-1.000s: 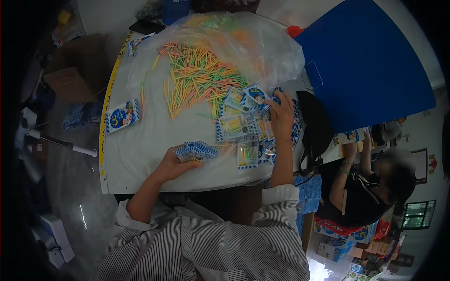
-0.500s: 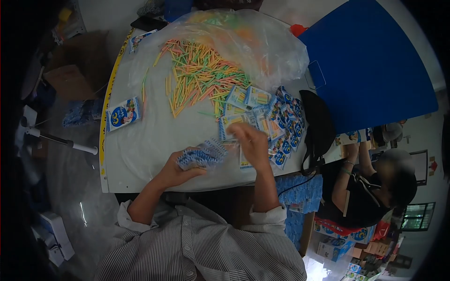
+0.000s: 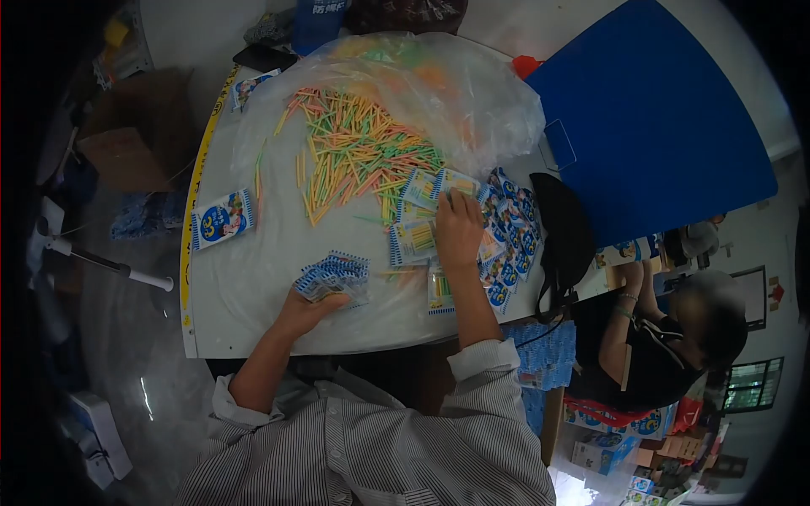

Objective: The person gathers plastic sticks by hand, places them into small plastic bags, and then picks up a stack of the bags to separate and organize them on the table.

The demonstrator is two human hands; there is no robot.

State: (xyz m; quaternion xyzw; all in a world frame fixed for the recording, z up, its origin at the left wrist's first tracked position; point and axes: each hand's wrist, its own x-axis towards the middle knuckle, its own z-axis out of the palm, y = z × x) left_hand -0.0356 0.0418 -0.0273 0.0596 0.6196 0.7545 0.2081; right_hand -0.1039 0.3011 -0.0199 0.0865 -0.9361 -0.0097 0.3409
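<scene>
In my left hand (image 3: 305, 314) is a stack of small plastic packets (image 3: 339, 274) with blue striped edges, its fingers and thumb closed round the lower part. My right hand (image 3: 460, 229) reaches over the packets on the table, fingers bent together at the lower edge of a clear-fronted packet (image 3: 458, 181). Coloured sticks show through that packet; the fingertips are partly hidden. Left of this hand lies another clear-fronted packet (image 3: 413, 243). To its right is a heap of blue printed packets (image 3: 512, 228).
Loose yellow, green and pink sticks (image 3: 363, 152) lie in a pile beyond my hands, beside a clear plastic bag (image 3: 498, 110). A single packet (image 3: 223, 219) lies at the left. A black cap (image 3: 557, 232) and a blue board (image 3: 658, 126) stand right. Another person (image 3: 650, 346) works there.
My right hand has moved forward onto the packets, from a raised position nearer me. My left hand keeps the stack, now turned more upright and slightly further left.
</scene>
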